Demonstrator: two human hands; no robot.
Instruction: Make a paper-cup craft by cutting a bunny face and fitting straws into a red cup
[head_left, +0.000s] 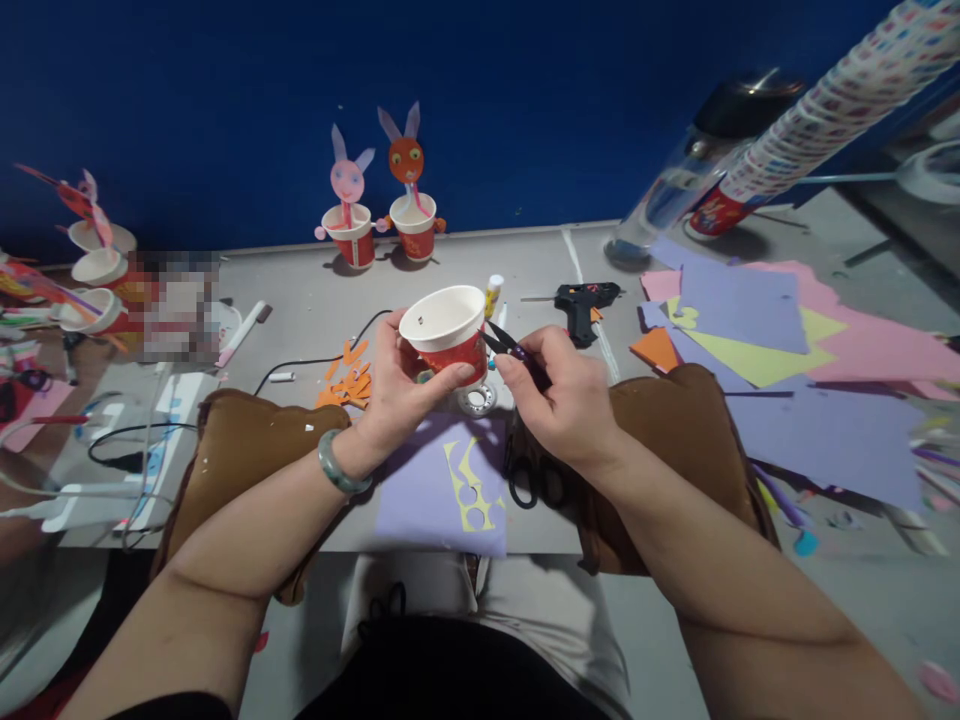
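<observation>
My left hand (409, 395) is wrapped around a red and white paper cup (444, 318), which tilts a little with its open mouth up. A small dark mark shows on the cup's inner wall. In my right hand (566, 400) is a dark, purplish pair of small scissors (517, 350), its pointed tips close to the cup's right side. Whether the tips touch the cup I cannot tell. Below the hands lies a purple sheet (420, 490) with yellow paper scraps (465, 505) on it. Black-handled scissors (525, 485) rest at its right edge.
Two cups with rabbit figures (356, 245) stand by the blue wall. A black glue gun (577, 305) lies right of the cup. Orange paper strips (349, 385) lie to the left, near a power strip (169, 440). Coloured sheets (825, 440) and a tall cup stack (825, 110) are right.
</observation>
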